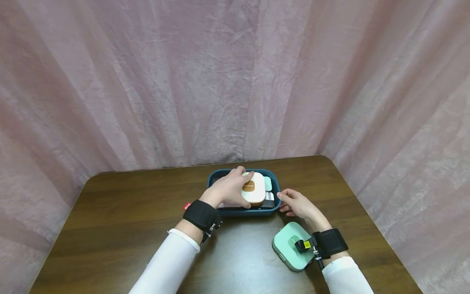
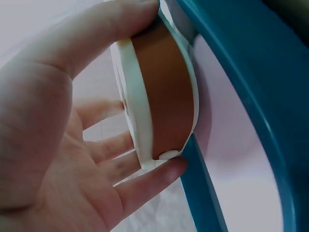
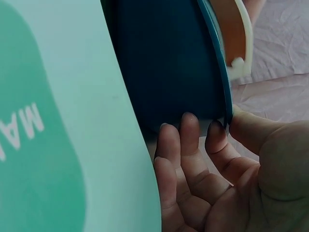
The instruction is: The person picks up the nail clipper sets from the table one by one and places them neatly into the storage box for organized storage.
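Observation:
My left hand grips a square, rounded white case with a brown label on top. In the left wrist view the case's brown side band shows between thumb and fingers. It is at the top of a dark blue oval bin; whether it touches the things below cannot be told. My right hand pinches the bin's right rim between thumb and index finger, its other fingers by the outer wall. A mint green square case lies on the table below my right wrist.
Inside the bin, a small mint item and a dark grey item with a white striped label lie to the right. A red tag shows at its left. The wooden table ends at a pink curtain.

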`<state>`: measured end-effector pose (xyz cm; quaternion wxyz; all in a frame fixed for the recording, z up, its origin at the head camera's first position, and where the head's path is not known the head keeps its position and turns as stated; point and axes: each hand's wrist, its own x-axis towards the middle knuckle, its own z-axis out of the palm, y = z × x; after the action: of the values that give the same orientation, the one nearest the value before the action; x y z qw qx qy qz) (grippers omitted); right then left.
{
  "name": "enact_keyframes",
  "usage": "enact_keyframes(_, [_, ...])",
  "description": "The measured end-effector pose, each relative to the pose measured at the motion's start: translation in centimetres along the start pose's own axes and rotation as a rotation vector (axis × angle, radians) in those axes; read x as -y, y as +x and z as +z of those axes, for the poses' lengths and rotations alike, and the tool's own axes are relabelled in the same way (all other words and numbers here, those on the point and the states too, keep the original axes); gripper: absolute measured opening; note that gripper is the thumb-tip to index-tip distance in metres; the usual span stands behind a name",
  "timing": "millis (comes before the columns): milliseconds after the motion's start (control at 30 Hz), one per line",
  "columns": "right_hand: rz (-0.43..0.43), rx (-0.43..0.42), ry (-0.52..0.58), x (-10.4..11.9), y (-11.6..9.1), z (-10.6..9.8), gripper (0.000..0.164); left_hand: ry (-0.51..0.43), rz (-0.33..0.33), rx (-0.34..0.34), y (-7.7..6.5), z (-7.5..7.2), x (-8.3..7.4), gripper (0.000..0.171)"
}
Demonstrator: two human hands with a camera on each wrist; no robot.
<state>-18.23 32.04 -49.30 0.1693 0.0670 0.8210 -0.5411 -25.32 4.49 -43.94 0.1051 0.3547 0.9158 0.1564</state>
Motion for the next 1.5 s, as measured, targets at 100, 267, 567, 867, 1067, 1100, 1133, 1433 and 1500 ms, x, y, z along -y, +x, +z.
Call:
enact_keyframes(100, [0.006,0.0,0.003,0.0,0.0,0.1,0.033,-0.014,-0.002,0.007,0.7,0.1,-0.8,0.108])
enact_keyframes(267, [0.006,0.009,0.004,0.2,-0.2,0.1,0.032,-0.01,-0.004,0.007,1.7,0.7,-1.6,0.106])
enact_keyframes(567, [-0.007,0.023,0.018,0.3,-0.3,0.2,0.031,-0.016,0.006,0.003,2.4,1.3,-2.4,0.104])
enact_keyframes(867, [0.016,0.04,0.033,0.2,-0.4,0.5,0.033,-0.055,-0.013,-0.008,2.9,2.6,-2.1,0.102])
enact_keyframes(1067, [0.026,0.026,0.042,0.2,-0.3,0.5,0.029,-0.093,0.004,-0.037,3.0,3.1,-2.1,0.099])
enact_keyframes(1100, [0.028,0.022,0.044,0.2,-0.3,0.6,0.028,-0.095,0.006,-0.041,3.0,3.2,-2.1,0.099])
enact_keyframes(1133, [0.029,0.02,0.044,0.2,-0.3,0.6,0.028,-0.096,0.006,-0.044,2.9,3.2,-2.1,0.098])
enact_keyframes(1433, [0.027,0.017,0.05,0.2,-0.5,0.7,0.031,-0.107,0.001,-0.051,2.7,3.3,-2.0,0.095])
enact_keyframes(1500, [0.028,0.015,0.047,0.2,-0.6,0.7,0.031,-0.1,0.015,-0.058,2.7,3.5,-1.8,0.095])
